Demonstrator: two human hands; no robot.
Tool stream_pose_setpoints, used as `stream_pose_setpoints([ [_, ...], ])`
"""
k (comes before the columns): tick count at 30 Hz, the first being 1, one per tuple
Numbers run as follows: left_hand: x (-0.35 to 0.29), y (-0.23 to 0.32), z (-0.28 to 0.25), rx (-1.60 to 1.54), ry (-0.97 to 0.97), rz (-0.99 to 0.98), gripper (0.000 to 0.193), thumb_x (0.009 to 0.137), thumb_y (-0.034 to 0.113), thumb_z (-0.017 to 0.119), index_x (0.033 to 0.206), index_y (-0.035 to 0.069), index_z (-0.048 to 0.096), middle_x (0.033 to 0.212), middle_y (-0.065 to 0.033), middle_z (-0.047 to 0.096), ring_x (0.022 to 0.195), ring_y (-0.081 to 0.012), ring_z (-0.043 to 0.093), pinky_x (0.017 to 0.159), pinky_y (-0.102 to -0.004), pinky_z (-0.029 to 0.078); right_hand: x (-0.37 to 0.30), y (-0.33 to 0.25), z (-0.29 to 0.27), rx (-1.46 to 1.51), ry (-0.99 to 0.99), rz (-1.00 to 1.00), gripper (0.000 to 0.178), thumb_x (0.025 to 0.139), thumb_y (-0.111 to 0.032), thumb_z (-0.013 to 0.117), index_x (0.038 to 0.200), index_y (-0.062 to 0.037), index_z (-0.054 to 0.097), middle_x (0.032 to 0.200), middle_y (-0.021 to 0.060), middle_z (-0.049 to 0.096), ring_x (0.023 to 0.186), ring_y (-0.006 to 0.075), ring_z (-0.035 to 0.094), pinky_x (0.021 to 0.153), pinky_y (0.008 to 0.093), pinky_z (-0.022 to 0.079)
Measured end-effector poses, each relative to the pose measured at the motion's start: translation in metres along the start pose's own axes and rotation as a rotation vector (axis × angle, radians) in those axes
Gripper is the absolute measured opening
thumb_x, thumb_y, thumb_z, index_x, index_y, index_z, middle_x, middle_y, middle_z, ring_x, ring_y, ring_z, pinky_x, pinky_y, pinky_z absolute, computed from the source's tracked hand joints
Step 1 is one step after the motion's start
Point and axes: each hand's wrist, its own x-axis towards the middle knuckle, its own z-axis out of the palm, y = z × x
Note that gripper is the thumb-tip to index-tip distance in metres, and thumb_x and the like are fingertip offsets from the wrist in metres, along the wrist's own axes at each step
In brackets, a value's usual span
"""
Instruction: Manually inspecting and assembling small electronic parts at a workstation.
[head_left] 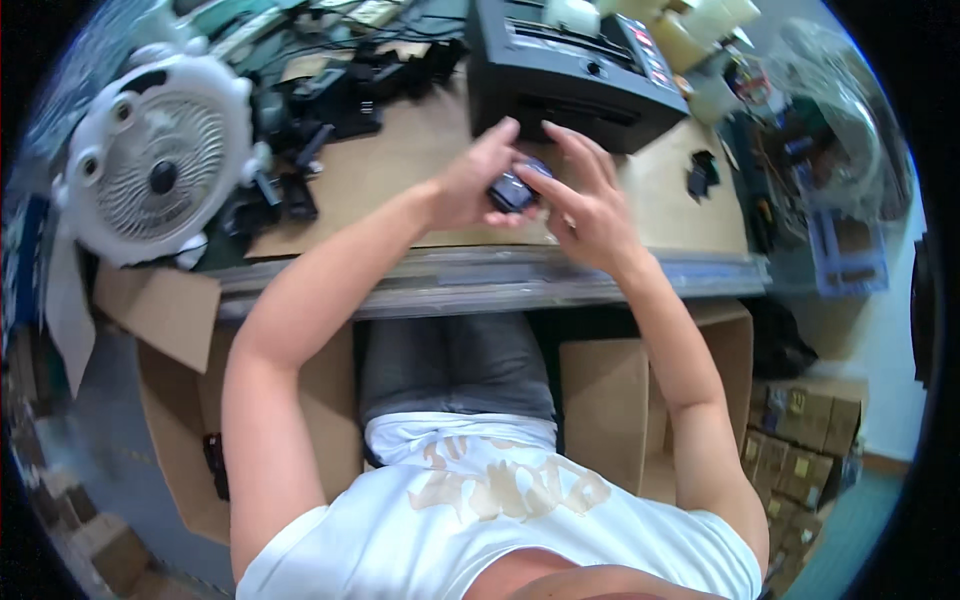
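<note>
A small dark, glossy device (511, 193), rounded and palm-sized, rests in my left hand (470, 183) above the near part of the table. The fingers of that hand curl under it and hold it from the left. My right hand (597, 212) comes in from the right with a finger laid on the device's upper edge; its other fingers are spread apart. Exactly what kind of device it is cannot be made out. Just beyond both hands stands a black box-shaped machine (565, 85) with a white roll on top and a row of buttons on its right side.
Several small black parts (345, 95) lie heaped at the back left, beside a white round fan (165, 165). Another black piece (702, 175) lies on the brown table cover (390, 175) at the right. Open cardboard boxes (605, 400) stand below the table edge on both sides.
</note>
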Motion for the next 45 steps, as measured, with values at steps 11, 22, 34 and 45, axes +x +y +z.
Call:
stream_pose_setpoints([
  [11, -0.021, 0.071, -0.035, 1.945, 0.985, -0.003, 0.021, 0.091, 0.023, 0.047, 0.103, 0.011, 0.060, 0.093, -0.0183, 0.067, 0.084, -0.0385, 0.066, 0.072, -0.0525, 0.052, -0.080, 0.111, -0.048, -0.055, -0.284, 0.733, 0.018, 0.085, -0.017, 0.069, 0.096, -0.0028, 0.071, 0.077, 0.0090, 0.064, 0.064, 0.0234, 0.058, 0.061, 0.0327, 0.046],
  [22, -0.026, 0.050, -0.072, 2.156, 0.967, -0.211, 0.034, 0.084, 0.016, 0.059, 0.116, 0.008, 0.052, 0.107, -0.0236, 0.056, 0.093, -0.0438, 0.060, 0.075, -0.0536, 0.054, -0.074, 0.172, -0.052, -0.286, 0.388, 0.633, 0.022, 0.090, -0.025, 0.064, 0.106, -0.0102, 0.070, 0.100, 0.0082, 0.064, 0.090, 0.0269, 0.059, 0.082, 0.0355, 0.048],
  [34, -0.019, 0.035, -0.005, 1.579, 0.205, 0.104, 0.034, 0.081, 0.011, 0.052, 0.113, 0.000, 0.059, 0.104, -0.0213, 0.063, 0.092, -0.0425, 0.061, 0.081, -0.0450, 0.051, 0.003, 0.178, -0.012, -0.052, 0.357, 0.611, 0.026, 0.094, -0.030, 0.058, 0.102, -0.0113, 0.074, 0.118, 0.0127, 0.061, 0.107, 0.0306, 0.053, 0.095, 0.0398, 0.040],
  [45, -0.013, 0.021, -0.008, 1.044, 0.310, -0.045, 0.027, 0.090, 0.020, 0.054, 0.107, -0.002, 0.055, 0.089, -0.0171, 0.063, 0.083, -0.0235, 0.066, 0.068, -0.0359, 0.053, 0.011, 0.071, -0.005, 1.329, 0.332, 1.385, 0.015, 0.093, -0.020, 0.063, 0.088, -0.0057, 0.067, 0.071, -0.0006, 0.058, 0.051, 0.0087, 0.045, 0.052, 0.0193, 0.038],
])
